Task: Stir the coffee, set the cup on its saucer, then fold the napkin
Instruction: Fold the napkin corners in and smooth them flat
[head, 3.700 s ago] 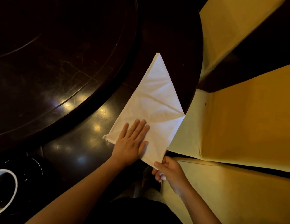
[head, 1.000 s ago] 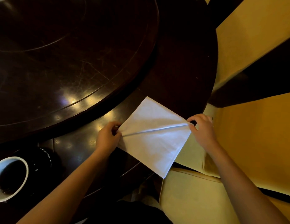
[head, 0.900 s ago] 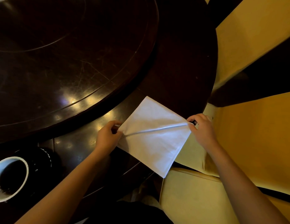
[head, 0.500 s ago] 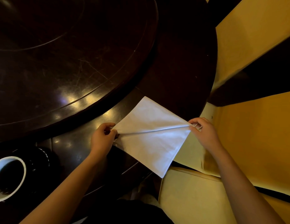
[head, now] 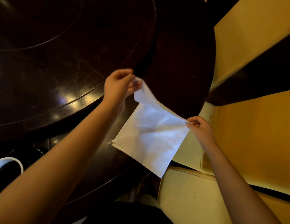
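A white cloth napkin (head: 150,136) lies on the near edge of the dark round table (head: 181,59), its near corner hanging past the rim. My left hand (head: 118,85) pinches the far corner and holds it lifted and curled above the table. My right hand (head: 200,128) pinches the right corner at the table's edge. A white cup (head: 7,167) with dark coffee stands at the lower left, partly cut off by the frame; dark crockery beside it is too dim to make out.
A raised dark turntable (head: 60,54) fills the table's middle. Yellow-covered chairs (head: 254,135) stand close on the right and in front of me, right against the table rim.
My left hand has lifted its napkin corner up and away from me, opening the fold that ran between my hands. My right hand has stayed at the right corner.
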The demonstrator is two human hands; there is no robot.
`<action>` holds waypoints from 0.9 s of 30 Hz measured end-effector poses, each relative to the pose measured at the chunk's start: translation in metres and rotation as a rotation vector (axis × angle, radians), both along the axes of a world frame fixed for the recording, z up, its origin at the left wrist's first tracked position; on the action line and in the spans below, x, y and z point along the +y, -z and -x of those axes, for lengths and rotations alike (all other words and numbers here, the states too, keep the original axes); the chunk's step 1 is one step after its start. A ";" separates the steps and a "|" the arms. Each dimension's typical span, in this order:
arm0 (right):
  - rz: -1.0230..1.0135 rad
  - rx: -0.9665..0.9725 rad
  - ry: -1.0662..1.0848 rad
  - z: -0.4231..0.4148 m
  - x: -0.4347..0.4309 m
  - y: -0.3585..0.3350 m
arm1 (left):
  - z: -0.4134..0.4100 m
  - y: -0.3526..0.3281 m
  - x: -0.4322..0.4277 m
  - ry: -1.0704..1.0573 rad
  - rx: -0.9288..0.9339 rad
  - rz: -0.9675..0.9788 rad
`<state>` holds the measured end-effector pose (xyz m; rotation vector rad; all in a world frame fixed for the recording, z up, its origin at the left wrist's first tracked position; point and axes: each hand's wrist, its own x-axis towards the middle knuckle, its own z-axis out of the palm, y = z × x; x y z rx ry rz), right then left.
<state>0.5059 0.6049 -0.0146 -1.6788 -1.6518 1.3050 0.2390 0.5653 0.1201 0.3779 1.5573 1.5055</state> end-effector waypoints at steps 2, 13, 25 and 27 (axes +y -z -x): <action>0.020 -0.013 0.027 0.000 0.000 0.002 | -0.004 -0.008 0.033 0.035 0.069 -0.038; 0.159 0.025 0.189 -0.002 -0.007 0.007 | -0.023 0.001 0.101 0.115 0.291 -0.030; 0.269 0.142 0.252 -0.003 -0.003 -0.001 | -0.021 -0.004 0.130 0.191 0.249 0.086; 0.280 0.174 0.317 -0.001 -0.003 -0.001 | -0.018 -0.009 0.132 0.141 0.212 0.068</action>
